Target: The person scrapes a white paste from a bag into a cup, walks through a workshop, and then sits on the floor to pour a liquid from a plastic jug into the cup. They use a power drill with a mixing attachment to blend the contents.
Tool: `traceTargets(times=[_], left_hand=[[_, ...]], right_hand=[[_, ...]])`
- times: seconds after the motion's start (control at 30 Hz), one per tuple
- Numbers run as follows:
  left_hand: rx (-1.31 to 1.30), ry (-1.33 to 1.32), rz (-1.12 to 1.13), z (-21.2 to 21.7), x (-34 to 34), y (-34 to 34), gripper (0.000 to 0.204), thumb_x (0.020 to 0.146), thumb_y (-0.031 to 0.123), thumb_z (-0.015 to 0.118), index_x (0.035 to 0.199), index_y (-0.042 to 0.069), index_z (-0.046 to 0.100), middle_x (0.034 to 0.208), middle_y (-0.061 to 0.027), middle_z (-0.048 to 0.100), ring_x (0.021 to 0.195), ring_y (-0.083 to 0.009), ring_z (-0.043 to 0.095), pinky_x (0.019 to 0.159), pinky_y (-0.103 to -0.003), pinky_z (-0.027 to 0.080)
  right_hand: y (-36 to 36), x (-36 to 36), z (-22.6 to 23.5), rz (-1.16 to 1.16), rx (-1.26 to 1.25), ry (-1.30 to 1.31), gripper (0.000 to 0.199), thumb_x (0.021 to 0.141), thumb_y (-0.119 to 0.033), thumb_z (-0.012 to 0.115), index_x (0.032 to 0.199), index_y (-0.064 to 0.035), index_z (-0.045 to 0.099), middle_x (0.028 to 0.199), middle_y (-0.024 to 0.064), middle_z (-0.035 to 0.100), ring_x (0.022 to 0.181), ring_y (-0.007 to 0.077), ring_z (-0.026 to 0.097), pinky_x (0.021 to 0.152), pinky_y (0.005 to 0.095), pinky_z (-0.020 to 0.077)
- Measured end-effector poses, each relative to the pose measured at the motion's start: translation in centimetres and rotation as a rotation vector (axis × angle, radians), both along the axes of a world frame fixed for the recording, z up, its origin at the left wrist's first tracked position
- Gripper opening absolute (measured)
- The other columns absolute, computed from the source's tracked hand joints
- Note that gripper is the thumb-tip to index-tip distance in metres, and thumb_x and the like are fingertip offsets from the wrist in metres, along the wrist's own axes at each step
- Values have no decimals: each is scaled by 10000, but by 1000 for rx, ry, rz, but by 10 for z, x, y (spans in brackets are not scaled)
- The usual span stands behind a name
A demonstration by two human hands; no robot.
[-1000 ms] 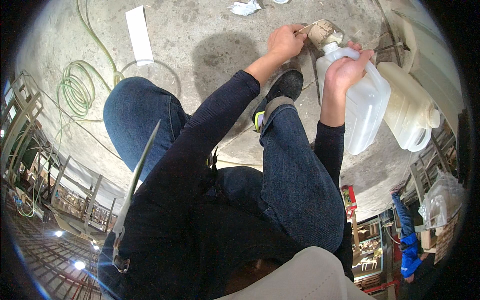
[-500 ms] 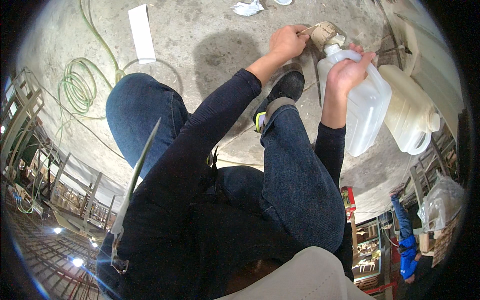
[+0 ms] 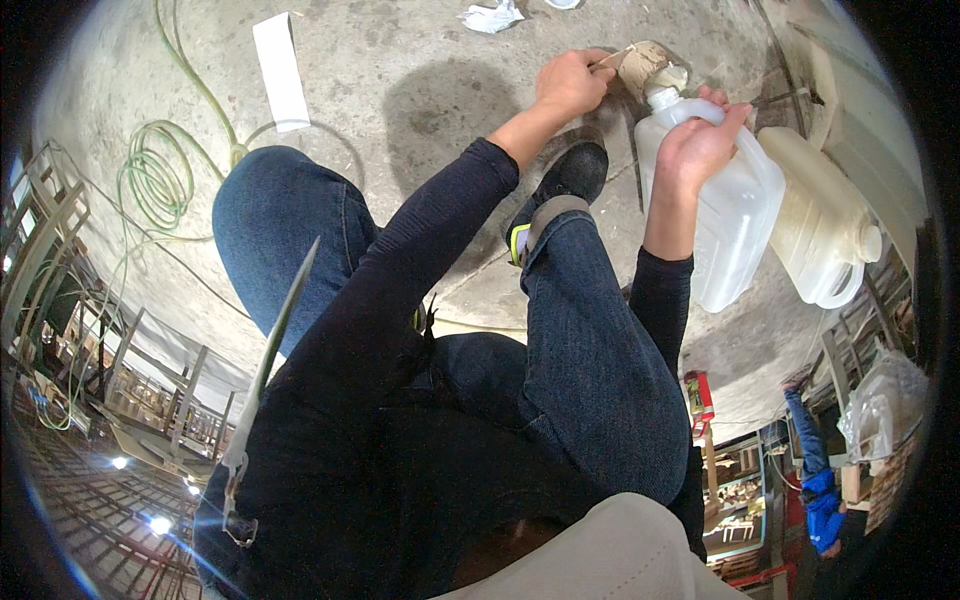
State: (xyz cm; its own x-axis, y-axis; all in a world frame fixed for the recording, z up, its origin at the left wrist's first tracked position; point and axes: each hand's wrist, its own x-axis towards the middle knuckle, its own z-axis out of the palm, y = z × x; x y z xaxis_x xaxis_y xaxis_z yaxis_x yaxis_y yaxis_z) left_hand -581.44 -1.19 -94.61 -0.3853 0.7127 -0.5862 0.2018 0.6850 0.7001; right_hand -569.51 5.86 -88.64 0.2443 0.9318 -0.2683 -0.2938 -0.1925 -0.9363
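My left hand (image 3: 573,84) is closed on the thin, pale handle of a beige, crusted cup (image 3: 643,66) just above the concrete floor. Wrapped round the handle of a translucent white plastic jug (image 3: 738,238), my right hand (image 3: 694,152) keeps it tipped toward the cup. The jug's mouth is against or just at the cup's rim; whether they touch I cannot tell. Any liquid passing between them is too small to make out. Beside this jug, on its right, lies a second, yellowish jug (image 3: 812,205) with a white cap.
Coiled green hose (image 3: 155,180) and a white strip (image 3: 281,72) lie on the floor to the left. Crumpled white material (image 3: 491,16) is at the far side. My shoe (image 3: 574,175) stands near the cup. A person in blue (image 3: 818,490) is at the lower right.
The cup has shifted very slightly left with my left hand. My right hand keeps the jug tipped in nearly the same place.
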Motion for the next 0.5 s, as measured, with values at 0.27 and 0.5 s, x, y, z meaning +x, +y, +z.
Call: traceTargets(times=[0.27,0.5], left_hand=[[-5,-80,51,-17,5,-5,306,842,330,646,1107,188,701,964,-119,717,903,-279,685,804,-364,523],[-25,-317,94,-24,1,-10,318,870,266,658,1131,85,688,998,-90,712,892,-165,658,797,-308,512]], right_hand=[[3,3,4,-32,1,46,214,1011,-245,483,948,-44,453,857,77,535,889,206,533,905,352,403],[0,7,18,-12,-55,84,209,1009,-247,487,934,-55,451,866,81,517,916,222,522,935,371,405]])
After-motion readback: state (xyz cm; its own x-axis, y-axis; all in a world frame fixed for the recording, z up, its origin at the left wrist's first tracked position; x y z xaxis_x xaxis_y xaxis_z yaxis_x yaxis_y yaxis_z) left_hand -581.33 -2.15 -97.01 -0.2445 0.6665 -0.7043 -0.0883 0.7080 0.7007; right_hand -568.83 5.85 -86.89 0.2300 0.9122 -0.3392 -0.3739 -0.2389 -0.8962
